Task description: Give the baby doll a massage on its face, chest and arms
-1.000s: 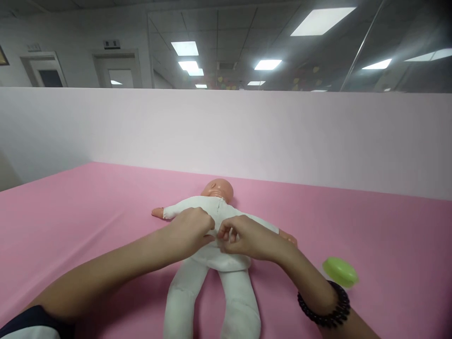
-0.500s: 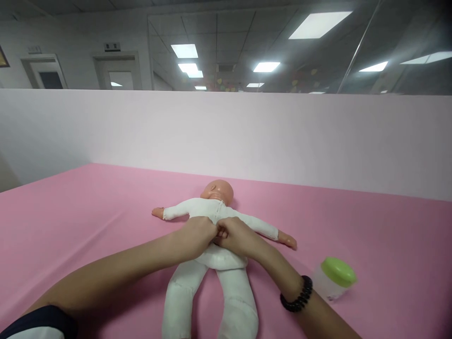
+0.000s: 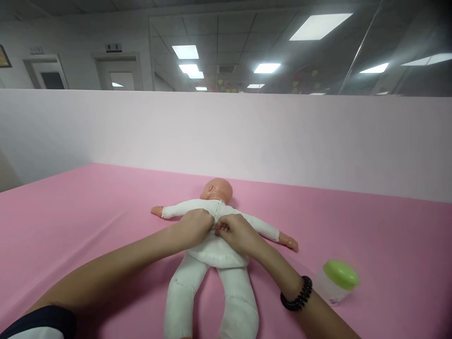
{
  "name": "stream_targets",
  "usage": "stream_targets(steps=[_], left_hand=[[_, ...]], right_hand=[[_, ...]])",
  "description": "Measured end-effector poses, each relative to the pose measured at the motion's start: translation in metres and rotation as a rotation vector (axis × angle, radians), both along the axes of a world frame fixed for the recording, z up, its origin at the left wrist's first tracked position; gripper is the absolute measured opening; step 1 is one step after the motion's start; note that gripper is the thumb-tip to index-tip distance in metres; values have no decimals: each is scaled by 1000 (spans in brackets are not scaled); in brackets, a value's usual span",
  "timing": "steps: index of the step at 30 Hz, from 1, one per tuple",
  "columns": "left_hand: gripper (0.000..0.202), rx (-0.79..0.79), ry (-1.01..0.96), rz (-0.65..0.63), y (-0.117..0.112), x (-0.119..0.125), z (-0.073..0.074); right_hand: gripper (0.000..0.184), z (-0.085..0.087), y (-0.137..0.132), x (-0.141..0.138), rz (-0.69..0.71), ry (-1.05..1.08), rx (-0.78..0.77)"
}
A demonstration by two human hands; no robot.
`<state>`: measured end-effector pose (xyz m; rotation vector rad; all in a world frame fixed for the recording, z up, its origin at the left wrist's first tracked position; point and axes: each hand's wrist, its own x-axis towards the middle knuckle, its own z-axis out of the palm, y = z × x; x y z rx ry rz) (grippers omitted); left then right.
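Note:
A baby doll (image 3: pixel 217 256) with a white cloth body lies stretched out on a pink surface, its bald head (image 3: pixel 217 189) at the far end and its arms spread. My left hand (image 3: pixel 198 227) is closed in a fist on the middle of the torso, beside the lengthwise seam. My right hand (image 3: pixel 237 230) presses close to it from the other side, fingers curled and fingertips pinched at the cloth. The knuckles of both hands hide most of what the fingertips grip. A black coiled band circles my right wrist.
A translucent container with a green lid (image 3: pixel 341 274) stands to the right, beyond my right forearm. The pink padded surface (image 3: pixel 106 207) ends at a white partition (image 3: pixel 226 134) behind the doll. Glass, doors and ceiling lights show above it.
Both hands have shifted slightly up the doll's torso toward its head, and a small gap now shows between them. The doll and the container stay in place.

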<state>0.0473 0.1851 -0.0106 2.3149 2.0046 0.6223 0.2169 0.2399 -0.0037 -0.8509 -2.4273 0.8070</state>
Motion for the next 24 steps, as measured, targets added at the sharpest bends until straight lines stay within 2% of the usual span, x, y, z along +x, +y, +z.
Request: stream_targets(steps=[2, 5, 7, 9, 11, 14, 16, 18, 20, 22, 24], left_hand=[[27, -7, 21, -23, 0, -2, 4], [16, 61, 70, -41, 3, -3, 7], [18, 68, 122, -26, 5, -1, 5], [23, 38, 140, -13, 6, 1, 2], [27, 30, 121, -25, 8, -1, 1], [24, 82, 78, -38, 13, -9, 0], [23, 117, 51, -24, 18, -14, -4], [22, 119, 35, -5, 23, -17, -10], [23, 104, 22, 1, 26, -17, -16], [25, 110, -14, 0, 27, -16, -20], [19, 127, -93, -1, 29, -17, -21]], right_hand=[[15, 0, 2, 0, -19, 49, -39], [9, -7, 9, -1, -91, 162, -82], [8, -16, 13, -5, -119, 138, -14], [17, -24, 15, -10, -114, 74, 65], [20, -30, 16, -14, -111, 93, 84], [7, -36, 18, -16, -167, 233, 70], [17, -41, 20, -17, -220, 280, 98], [18, -45, 21, -19, -244, 252, 123], [10, -46, 23, -20, -238, 194, 132], [10, -44, 26, -21, -221, 175, 102], [8, -41, 31, -21, -247, 213, 58]])
